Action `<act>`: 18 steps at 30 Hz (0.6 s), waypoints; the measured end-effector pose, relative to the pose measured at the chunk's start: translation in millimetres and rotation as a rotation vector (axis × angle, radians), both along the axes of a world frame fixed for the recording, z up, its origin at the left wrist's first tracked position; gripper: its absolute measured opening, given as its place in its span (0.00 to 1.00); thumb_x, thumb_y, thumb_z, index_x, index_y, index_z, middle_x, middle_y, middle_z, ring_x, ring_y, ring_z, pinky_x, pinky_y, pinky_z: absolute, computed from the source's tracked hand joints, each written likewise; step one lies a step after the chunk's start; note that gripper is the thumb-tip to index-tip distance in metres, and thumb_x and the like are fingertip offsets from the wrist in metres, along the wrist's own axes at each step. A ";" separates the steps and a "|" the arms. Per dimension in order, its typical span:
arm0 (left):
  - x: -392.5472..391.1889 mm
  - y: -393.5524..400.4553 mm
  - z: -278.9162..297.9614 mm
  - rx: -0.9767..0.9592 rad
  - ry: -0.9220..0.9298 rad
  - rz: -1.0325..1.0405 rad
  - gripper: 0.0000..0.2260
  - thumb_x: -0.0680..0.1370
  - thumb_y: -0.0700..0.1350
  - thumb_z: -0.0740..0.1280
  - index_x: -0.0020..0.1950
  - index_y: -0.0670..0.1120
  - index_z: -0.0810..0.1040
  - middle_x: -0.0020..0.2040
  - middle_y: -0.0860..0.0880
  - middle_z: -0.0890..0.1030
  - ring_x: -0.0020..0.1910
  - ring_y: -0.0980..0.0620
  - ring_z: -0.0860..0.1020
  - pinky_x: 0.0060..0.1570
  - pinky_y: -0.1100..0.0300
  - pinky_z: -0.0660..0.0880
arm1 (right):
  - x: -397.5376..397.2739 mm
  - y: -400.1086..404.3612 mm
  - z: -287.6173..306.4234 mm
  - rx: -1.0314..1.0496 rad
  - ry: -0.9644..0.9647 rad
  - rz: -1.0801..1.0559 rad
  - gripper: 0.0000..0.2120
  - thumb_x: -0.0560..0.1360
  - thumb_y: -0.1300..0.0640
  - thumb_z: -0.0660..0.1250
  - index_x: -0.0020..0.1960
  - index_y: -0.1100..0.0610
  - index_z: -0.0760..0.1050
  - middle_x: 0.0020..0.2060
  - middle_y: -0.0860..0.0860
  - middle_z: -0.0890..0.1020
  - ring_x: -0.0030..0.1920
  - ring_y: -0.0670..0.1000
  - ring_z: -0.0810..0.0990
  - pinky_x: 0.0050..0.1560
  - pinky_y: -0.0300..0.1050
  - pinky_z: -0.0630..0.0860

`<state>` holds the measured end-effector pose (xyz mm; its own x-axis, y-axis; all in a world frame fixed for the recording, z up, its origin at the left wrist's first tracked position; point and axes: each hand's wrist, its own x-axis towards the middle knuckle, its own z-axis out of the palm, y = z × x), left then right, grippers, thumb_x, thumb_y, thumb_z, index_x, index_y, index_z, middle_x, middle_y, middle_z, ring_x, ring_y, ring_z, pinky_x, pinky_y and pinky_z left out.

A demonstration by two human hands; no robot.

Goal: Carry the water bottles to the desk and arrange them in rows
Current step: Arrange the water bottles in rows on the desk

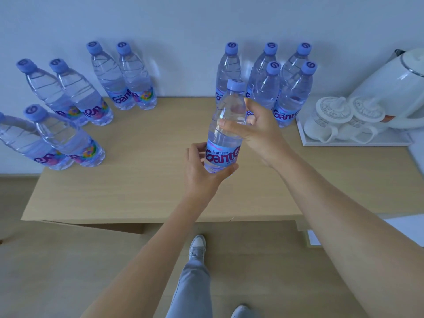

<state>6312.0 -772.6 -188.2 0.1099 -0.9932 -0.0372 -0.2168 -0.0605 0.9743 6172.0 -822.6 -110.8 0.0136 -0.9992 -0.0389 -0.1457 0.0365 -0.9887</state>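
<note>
Clear plastic water bottle with blue cap and blue "Gante" label (226, 131) held upright in the air above the light wooden counter (142, 180), over its middle-right part. Left hand (202, 173) grips the bottle's base, fingers curled round the bottom and label. Right hand (254, 127) grips the upper body just below the shoulder, thumb and fingers wrapped round it. Behind the held bottle, at the counter's back edge by the wall, a cluster of five matching bottles (282, 88) stands upright, close together. Left of the held bottle, a pair of bottles (128, 83) at the back; further left another pair (68, 95); nearest the counter's left front, one more pair (57, 138). Right of the held bottle, a white tray (358, 141) carries two upturned white mugs (339, 120) and a white electric kettle (394, 88).
</note>
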 end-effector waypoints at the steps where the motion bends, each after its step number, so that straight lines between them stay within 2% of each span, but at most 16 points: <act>1: 1.2 -4.6 -0.5 0.008 0.018 -0.019 0.29 0.63 0.47 0.82 0.56 0.56 0.69 0.59 0.54 0.74 0.53 0.69 0.74 0.46 0.76 0.71 | 0.2 -3.6 -1.0 -0.005 0.003 -0.014 0.18 0.72 0.60 0.76 0.59 0.62 0.76 0.53 0.58 0.85 0.53 0.55 0.84 0.59 0.55 0.80; 4: 4.2 -18.7 -3.2 0.027 0.076 -0.050 0.29 0.65 0.44 0.82 0.60 0.49 0.71 0.60 0.53 0.77 0.57 0.68 0.76 0.48 0.76 0.71 | 0.5 -12.8 -4.3 -0.018 0.016 -0.019 0.19 0.71 0.60 0.77 0.59 0.60 0.76 0.50 0.51 0.85 0.48 0.46 0.84 0.50 0.40 0.80; 8: -1.0 -37.8 -10.4 0.038 0.113 -0.043 0.28 0.64 0.43 0.82 0.60 0.45 0.73 0.58 0.52 0.80 0.57 0.61 0.78 0.50 0.70 0.74 | 3.1 -24.9 -12.0 -0.034 0.082 -0.102 0.29 0.70 0.55 0.78 0.67 0.54 0.71 0.63 0.50 0.77 0.62 0.52 0.78 0.62 0.48 0.76; 10: -5.3 -47.1 -14.4 0.036 0.119 -0.049 0.29 0.65 0.41 0.82 0.62 0.45 0.73 0.58 0.52 0.80 0.58 0.60 0.78 0.52 0.69 0.75 | 4.1 -28.9 -16.7 -0.068 0.132 -0.117 0.28 0.70 0.55 0.78 0.65 0.53 0.70 0.60 0.46 0.76 0.60 0.46 0.78 0.59 0.38 0.74; 12: -7.9 -58.2 -19.2 0.038 0.108 -0.073 0.30 0.65 0.39 0.81 0.64 0.44 0.73 0.59 0.51 0.80 0.57 0.61 0.77 0.53 0.70 0.74 | 3.9 -33.0 -22.4 -0.096 0.148 -0.116 0.26 0.70 0.57 0.78 0.63 0.53 0.70 0.53 0.41 0.76 0.51 0.35 0.77 0.52 0.28 0.71; 14: -8.6 -70.7 -25.1 0.044 0.094 -0.101 0.29 0.65 0.39 0.81 0.63 0.44 0.73 0.58 0.52 0.80 0.56 0.63 0.77 0.53 0.71 0.74 | 2.9 -38.3 -28.8 -0.113 0.150 -0.134 0.26 0.70 0.58 0.78 0.63 0.54 0.70 0.51 0.39 0.75 0.47 0.33 0.76 0.51 0.28 0.71; 16: -9.3 -82.2 -31.1 0.038 0.083 -0.122 0.29 0.65 0.39 0.81 0.62 0.44 0.73 0.56 0.53 0.80 0.55 0.65 0.77 0.52 0.72 0.73 | 3.2 -43.7 -34.7 -0.134 0.155 -0.150 0.26 0.70 0.59 0.78 0.63 0.54 0.70 0.51 0.39 0.76 0.49 0.36 0.77 0.55 0.30 0.71; 18: -11.6 -93.6 -38.0 0.030 0.072 -0.135 0.29 0.65 0.39 0.81 0.62 0.43 0.73 0.55 0.55 0.80 0.55 0.63 0.78 0.52 0.73 0.72 | 2.3 -50.0 -41.9 -0.155 0.160 -0.164 0.25 0.71 0.59 0.78 0.62 0.51 0.69 0.50 0.36 0.76 0.49 0.33 0.77 0.54 0.28 0.71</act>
